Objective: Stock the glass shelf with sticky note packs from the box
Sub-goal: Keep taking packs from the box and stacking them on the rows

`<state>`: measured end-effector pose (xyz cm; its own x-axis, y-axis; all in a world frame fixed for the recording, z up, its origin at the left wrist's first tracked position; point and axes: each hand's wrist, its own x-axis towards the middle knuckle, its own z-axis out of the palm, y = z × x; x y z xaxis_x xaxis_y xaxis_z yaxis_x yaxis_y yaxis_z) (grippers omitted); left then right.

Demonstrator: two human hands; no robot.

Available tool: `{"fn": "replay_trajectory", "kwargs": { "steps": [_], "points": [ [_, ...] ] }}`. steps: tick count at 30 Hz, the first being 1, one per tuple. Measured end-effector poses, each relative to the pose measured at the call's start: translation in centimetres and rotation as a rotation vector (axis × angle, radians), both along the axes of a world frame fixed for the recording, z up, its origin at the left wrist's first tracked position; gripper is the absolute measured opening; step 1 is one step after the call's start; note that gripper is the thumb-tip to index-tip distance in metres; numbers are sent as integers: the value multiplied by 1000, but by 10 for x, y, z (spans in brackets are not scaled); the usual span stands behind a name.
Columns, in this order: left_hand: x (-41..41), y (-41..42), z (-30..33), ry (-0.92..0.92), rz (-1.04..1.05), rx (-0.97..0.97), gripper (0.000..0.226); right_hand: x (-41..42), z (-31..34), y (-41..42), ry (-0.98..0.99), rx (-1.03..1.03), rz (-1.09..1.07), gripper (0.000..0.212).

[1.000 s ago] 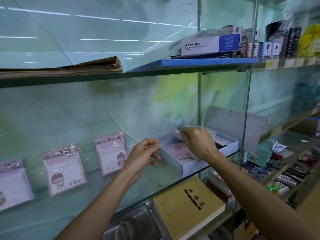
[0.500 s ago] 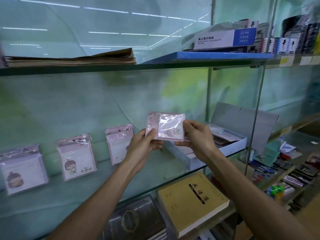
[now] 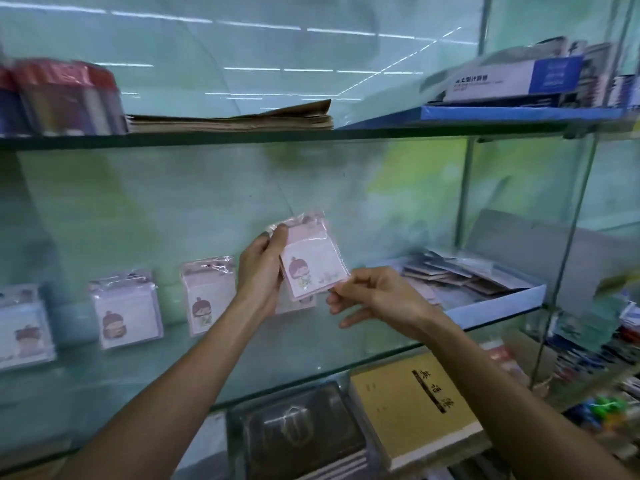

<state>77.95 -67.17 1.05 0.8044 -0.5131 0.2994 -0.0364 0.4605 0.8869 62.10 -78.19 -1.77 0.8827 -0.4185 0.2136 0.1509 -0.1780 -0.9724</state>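
Observation:
A pink sticky note pack [image 3: 313, 261] in clear wrap, printed with a cartoon girl, is held upright above the glass shelf [image 3: 311, 344]. My left hand [image 3: 261, 271] grips its left edge and top. My right hand [image 3: 374, 296] pinches its lower right corner with thumb and forefinger. Three packs lean against the back wall in a row: one at far left [image 3: 22, 330], one [image 3: 126, 311] beside it, and one [image 3: 207, 297] just left of my left hand. The white box [image 3: 498, 303] with more packs lies on the shelf at right, its lid standing open.
The shelf above carries brown paper bags [image 3: 235, 119], red-topped packs [image 3: 62, 98] and a calculator box [image 3: 512, 79]. Below the glass lie a yellow notebook [image 3: 415, 407] and a dark book [image 3: 304, 434]. A vertical glass divider [image 3: 568, 265] bounds the bay at right.
My right hand lifted a pack out of the box and both hands carried it left, turning it upright with its picture facing me. The view has swung left.

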Motion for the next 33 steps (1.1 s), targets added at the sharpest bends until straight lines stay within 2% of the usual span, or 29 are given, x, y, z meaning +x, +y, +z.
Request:
{"fn": "replay_trajectory", "kwargs": {
  "steps": [3, 7, 10, 12, 15, 18, 23, 28, 33],
  "points": [
    [7, 14, -1, -35, 38, 18, 21, 8, -1, 10, 38, -66, 42, 17],
    [17, 37, -5, -128, 112, 88, 36, 20, 6, 16, 33, -106, 47, 16],
    [19, 57, -10, -196, 171, 137, 23, 36, 20, 24, -67, -51, -24, 16],
    [22, 70, -15, -275, 217, 178, 25, 49, 29, 32, -104, -73, -74, 16],
    [28, 90, -21, -358, 256, 222, 31, 70, 41, 46, -140, -227, -119, 14],
    [32, 108, -25, -416, 275, 270, 26, 90, 51, 63, -169, -413, -92, 12],
    [39, 133, -29, -434, 294, 252, 22, 117, 52, 86, -128, -729, -32, 7],
    [56, 153, -41, -421, 336, 310, 16, 136, 47, 104, -79, -763, -11, 6],
    [71, 171, -47, -330, 453, 264, 4, 157, 48, 104, -39, -772, -40, 8]
  ]
}}
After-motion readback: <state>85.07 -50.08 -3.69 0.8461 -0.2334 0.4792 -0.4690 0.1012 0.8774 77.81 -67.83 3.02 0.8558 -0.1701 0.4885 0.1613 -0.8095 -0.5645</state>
